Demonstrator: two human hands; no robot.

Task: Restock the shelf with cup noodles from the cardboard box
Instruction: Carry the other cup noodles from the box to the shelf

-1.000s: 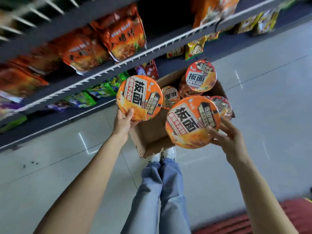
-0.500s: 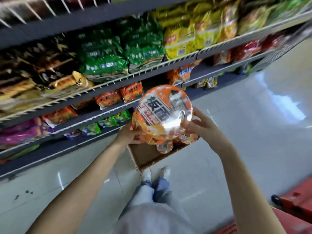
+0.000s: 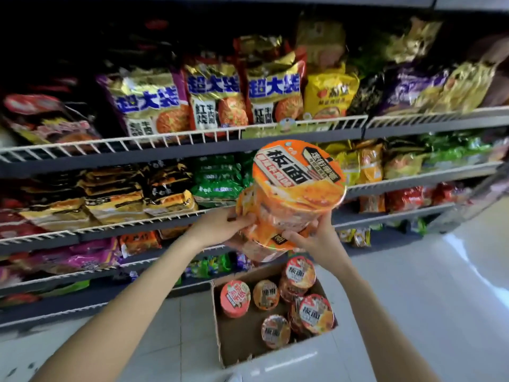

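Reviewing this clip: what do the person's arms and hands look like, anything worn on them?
Both forearms are bare as far as the frame shows: no sleeves, gloves, watch or bracelets visible. The left hand and right hand show no rings that I can make out; the fingers are slightly blurred.

The two orange noodle cups (image 3: 297, 186), held apart a second ago, now sit stacked between the left hand (image 3: 220, 227) and right hand (image 3: 316, 241), raised from over the cardboard box (image 3: 242, 334) to the middle shelves (image 3: 165, 150) beyond the hands.
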